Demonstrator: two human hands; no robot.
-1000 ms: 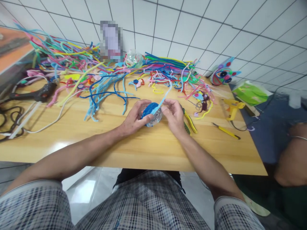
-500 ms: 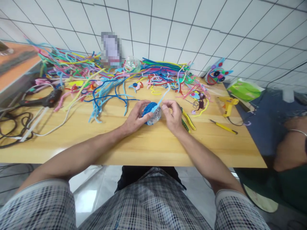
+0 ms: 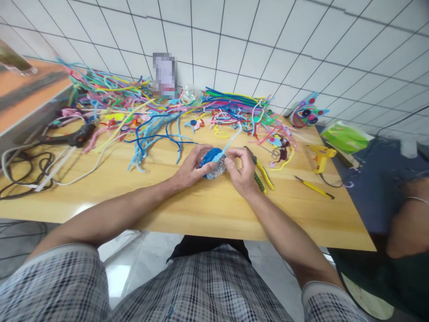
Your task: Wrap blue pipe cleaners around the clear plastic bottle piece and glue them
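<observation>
Near the front middle of the table, my left hand (image 3: 193, 167) grips a clear plastic ball (image 3: 219, 169) partly covered with dark blue pipe cleaner (image 3: 212, 155). Its thumb presses on a light blue pipe cleaner (image 3: 231, 141), whose free end sticks up and to the right. My right hand (image 3: 241, 169) is at the ball's right side, thumb and forefinger curled together at its edge; what lies between these fingertips is hidden. Just behind my right hand lie pliers (image 3: 264, 174) with yellow and green handles.
Heaps of coloured pipe cleaners (image 3: 110, 94) line the wall, with another clear ball (image 3: 191, 95) among them. A black glue gun (image 3: 78, 135) and cables lie left. On the right are a yellow glue gun (image 3: 321, 157), a yellow craft knife (image 3: 315, 187) and another person's arm (image 3: 409, 223).
The whole view has shifted slightly, so things sit a little further right and lower. My right fingertips have come closer to the ball. My left hand keeps its grip.
</observation>
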